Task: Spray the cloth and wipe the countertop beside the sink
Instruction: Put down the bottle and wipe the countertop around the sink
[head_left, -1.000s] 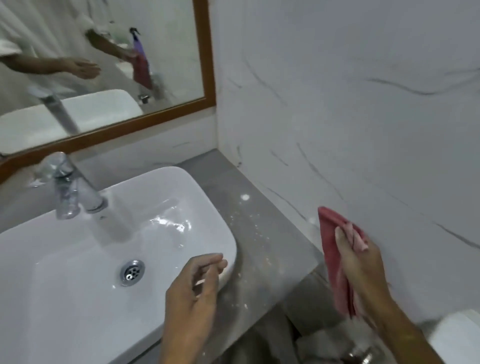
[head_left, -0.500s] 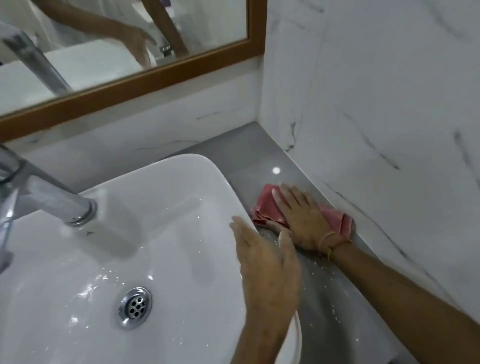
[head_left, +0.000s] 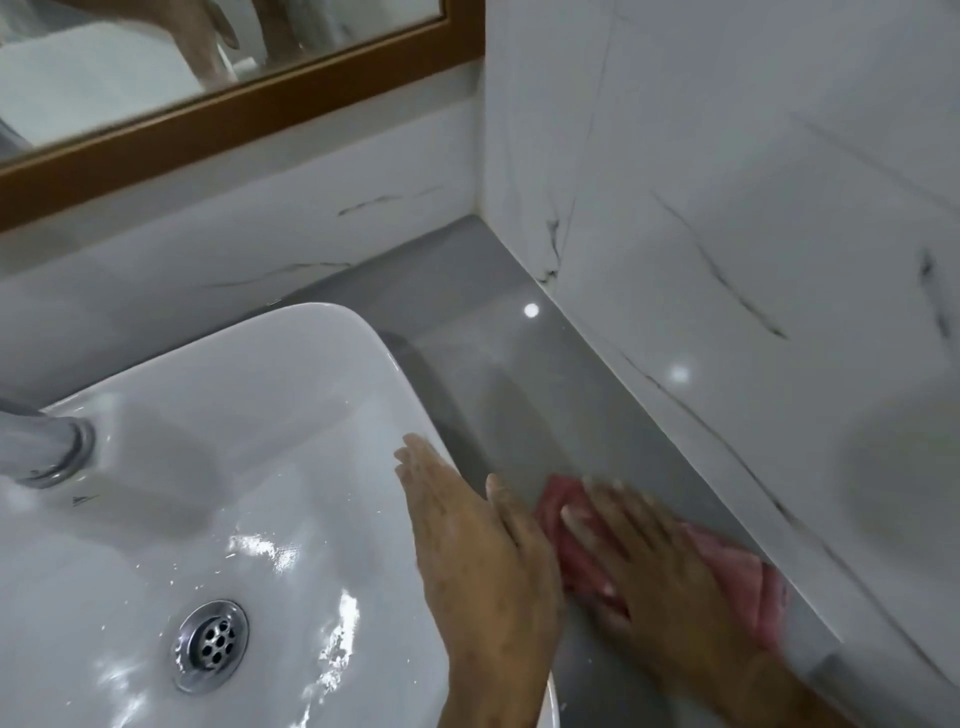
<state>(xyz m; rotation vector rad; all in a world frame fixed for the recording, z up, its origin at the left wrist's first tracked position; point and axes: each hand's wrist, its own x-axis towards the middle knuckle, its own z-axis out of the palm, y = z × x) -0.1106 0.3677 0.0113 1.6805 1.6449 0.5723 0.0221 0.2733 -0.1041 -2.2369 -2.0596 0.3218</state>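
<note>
A red cloth (head_left: 748, 577) lies flat on the grey countertop (head_left: 493, 332), in the narrow strip between the white sink (head_left: 249, 415) and the marble side wall. My right hand (head_left: 660, 582) presses down on the cloth with fingers spread; it is blurred with motion. My left hand (head_left: 478, 551) rests flat on the sink's right rim, fingers straight, holding nothing. No spray bottle is in view.
A chrome tap (head_left: 47, 447) stands at the sink's left; the drain (head_left: 210, 644) is in the wet basin. A wood-framed mirror (head_left: 218, 119) hangs on the back wall. The white marble wall (head_left: 727, 260) bounds the countertop on the right.
My right hand brought the cloth down from the air onto the countertop, then slid it back toward me along the wall. My left hand settled on the sink rim.
</note>
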